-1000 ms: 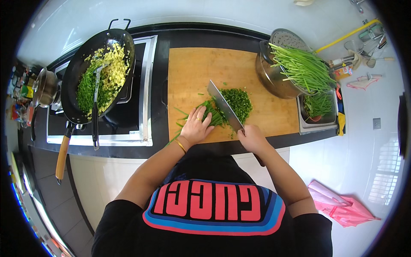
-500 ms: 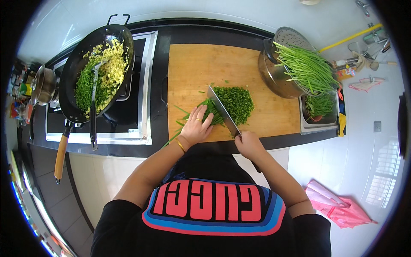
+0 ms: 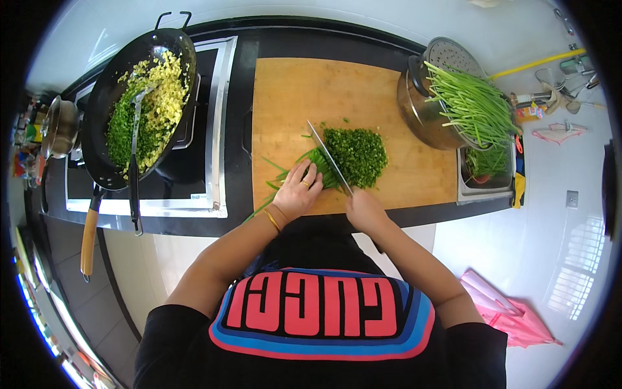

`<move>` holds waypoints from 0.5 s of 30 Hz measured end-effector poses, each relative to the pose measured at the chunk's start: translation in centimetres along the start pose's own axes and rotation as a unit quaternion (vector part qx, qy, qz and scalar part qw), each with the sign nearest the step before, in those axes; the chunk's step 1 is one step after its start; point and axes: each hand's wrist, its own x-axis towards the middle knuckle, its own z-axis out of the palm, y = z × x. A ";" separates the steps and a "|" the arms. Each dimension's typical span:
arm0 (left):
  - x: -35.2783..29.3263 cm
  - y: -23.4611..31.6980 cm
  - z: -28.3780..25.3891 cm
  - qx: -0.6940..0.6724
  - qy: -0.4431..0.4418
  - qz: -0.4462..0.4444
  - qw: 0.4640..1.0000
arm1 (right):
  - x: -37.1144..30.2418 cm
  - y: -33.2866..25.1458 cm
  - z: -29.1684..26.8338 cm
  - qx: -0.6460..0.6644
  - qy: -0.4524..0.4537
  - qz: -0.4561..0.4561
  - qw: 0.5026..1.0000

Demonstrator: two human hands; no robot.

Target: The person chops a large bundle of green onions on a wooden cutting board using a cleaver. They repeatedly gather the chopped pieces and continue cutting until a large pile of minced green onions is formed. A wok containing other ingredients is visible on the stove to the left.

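Observation:
My left hand (image 3: 300, 192) presses down on a bunch of green chives (image 3: 317, 157), its fingers curled over the stalks, with loose ends trailing out to the left. In my right hand (image 3: 365, 211) is the handle of a kitchen knife (image 3: 330, 155), hidden inside my closed fingers. The blade slants across the cut end of the bunch, close to my left fingertips. Against its right side lies a pile of finely chopped chives (image 3: 356, 157). All of this rests on a wooden cutting board (image 3: 304, 91).
A black wok (image 3: 103, 162) with chopped greens and yellow crumbled egg stands on the stove at left, a spatula (image 3: 134, 178) leaning in it. Whole chives (image 3: 470, 104) lie over a steel pot (image 3: 418, 120) at right. Beyond is a small sink (image 3: 463, 188) holding more greens.
The knife and my right hand have shifted slightly left along the bunch, and the blade stands more upright. My left hand stays on the chives. The whole view has shifted a little.

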 end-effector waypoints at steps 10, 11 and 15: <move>0.3 -0.1 0.0 -0.011 0.024 -0.009 1.000 | 3.3 1.6 0.1 0.144 0.062 -0.045 0.987; 0.4 -0.1 -0.3 -0.028 0.018 -0.013 0.999 | 2.8 1.5 -0.4 0.128 0.066 -0.042 0.989; 0.6 0.1 -1.0 -0.069 0.010 -0.029 0.997 | -0.1 1.2 -2.5 0.108 0.057 -0.025 0.992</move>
